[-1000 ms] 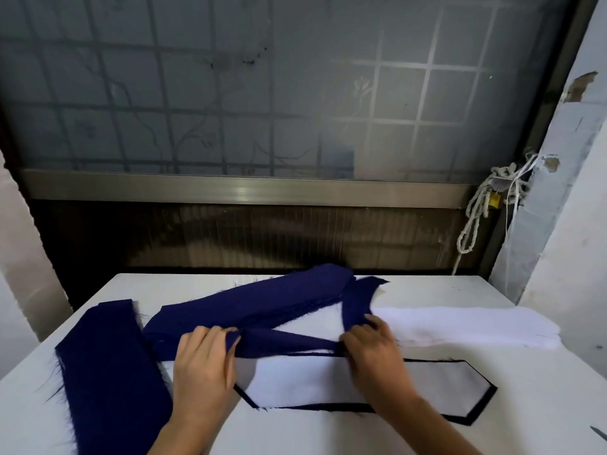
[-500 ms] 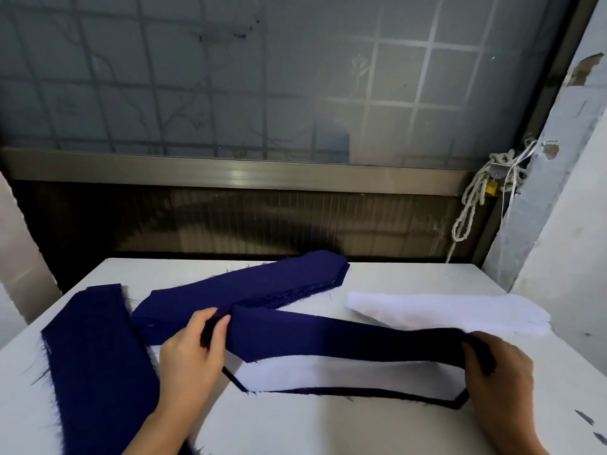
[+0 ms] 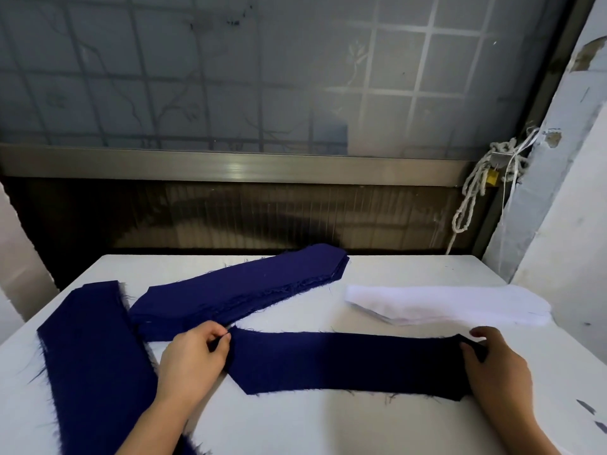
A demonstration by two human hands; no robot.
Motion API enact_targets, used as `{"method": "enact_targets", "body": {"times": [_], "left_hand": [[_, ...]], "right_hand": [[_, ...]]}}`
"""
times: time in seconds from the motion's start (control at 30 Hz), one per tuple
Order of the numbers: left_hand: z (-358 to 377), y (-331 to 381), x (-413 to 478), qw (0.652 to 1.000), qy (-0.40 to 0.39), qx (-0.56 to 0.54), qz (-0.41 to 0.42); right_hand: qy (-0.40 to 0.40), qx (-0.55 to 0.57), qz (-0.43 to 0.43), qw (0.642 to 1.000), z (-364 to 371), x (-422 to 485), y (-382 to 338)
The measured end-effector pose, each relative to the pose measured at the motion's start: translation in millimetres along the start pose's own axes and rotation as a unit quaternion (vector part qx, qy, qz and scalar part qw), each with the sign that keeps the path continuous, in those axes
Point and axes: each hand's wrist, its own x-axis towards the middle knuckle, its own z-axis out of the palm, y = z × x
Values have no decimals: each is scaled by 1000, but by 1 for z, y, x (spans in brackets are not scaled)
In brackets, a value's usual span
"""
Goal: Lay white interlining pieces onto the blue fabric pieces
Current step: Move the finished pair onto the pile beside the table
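Blue strip flat on table; left hand pinches its left tip, right hand clamped on right end; white stack just behind.

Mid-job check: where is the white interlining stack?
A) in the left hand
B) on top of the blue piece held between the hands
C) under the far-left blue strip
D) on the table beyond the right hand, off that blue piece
D: the white interlining stack lies on the table past the right hand; the blue piece that it and the left hand pinch shows bare blue.
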Motion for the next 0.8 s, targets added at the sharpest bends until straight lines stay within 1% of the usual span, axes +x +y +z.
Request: {"method": "enact_targets", "body": {"times": [0.07,0.17,0.43,0.57,0.73,0.8], "left_hand": [[1,1,0,999,-12,35,15],[2,1,1,999,-10,35,25],[3,0,3,999,9,31,35],[3,1,2,998,10,62,31],[-1,2,1,988,52,146,25],[-1,2,-1,984,51,168,31]], "right_hand": [[-2,-40,-5,999,0,2,-3],[-8,-99,-28,995,-2,5,-8],[-1,-143,-63,988,-2,0,-5],[-6,-149,-39,988,-2,-1,-5],[28,-210,6,977,-3,-2,-4],[21,-238,22,971,-3,-1,-4]]}}
